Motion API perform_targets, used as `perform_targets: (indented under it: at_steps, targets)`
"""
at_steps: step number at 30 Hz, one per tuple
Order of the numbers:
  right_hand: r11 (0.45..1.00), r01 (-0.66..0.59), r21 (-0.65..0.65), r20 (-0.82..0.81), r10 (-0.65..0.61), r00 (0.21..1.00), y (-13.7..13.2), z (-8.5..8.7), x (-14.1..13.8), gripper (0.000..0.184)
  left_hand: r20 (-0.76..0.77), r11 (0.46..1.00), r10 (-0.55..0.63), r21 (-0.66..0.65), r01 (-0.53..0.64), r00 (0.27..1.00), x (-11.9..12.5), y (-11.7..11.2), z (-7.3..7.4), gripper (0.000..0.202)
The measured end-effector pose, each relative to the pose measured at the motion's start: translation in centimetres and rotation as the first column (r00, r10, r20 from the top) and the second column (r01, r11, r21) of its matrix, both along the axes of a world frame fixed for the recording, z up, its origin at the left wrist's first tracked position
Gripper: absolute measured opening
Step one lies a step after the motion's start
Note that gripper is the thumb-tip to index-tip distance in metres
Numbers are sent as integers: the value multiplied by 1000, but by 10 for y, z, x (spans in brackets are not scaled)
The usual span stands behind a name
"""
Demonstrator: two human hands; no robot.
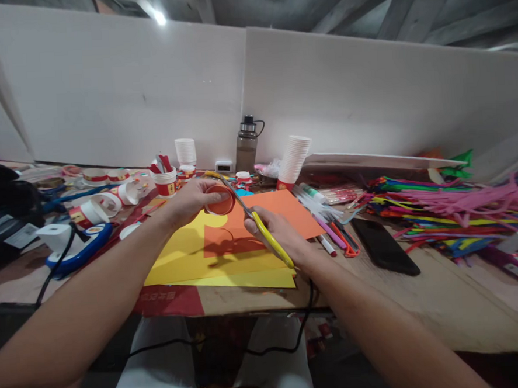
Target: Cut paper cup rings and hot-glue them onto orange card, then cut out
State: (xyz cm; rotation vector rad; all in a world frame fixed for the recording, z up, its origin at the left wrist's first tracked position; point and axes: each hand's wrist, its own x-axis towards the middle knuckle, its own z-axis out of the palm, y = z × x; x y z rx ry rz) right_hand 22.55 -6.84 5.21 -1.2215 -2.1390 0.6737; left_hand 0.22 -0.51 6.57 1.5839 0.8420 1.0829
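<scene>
My left hand (196,196) is closed round the edge of a round orange piece with a paler rim (221,203), held above the paper. Whether it is a cut paper disc or part of a cup I cannot tell. In my right hand (274,228) is a pair of scissors with yellow handles (270,239). Their blades point up and left, close along the right side of the orange piece; contact is unclear. Below both hands lie an orange sheet (286,210) and yellow sheets (179,263), overlapping, with shadows of the hands on them.
Behind stand a water bottle (246,145), a tall stack of paper cups (295,156) and a cup holding red-handled tools (165,182). To the right lie pens (329,233), a black phone (385,248) and coloured pipe cleaners (453,205). A blue-edged power strip (80,252) sits left.
</scene>
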Motion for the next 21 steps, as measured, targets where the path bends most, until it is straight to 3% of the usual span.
perform_targets:
  at_steps: [21]
  targets:
    - [1000, -17, 5, -1, 17, 1000, -2, 4, 0, 38, 28, 1000, -4, -20, 5, 1000, 2, -4, 5, 27]
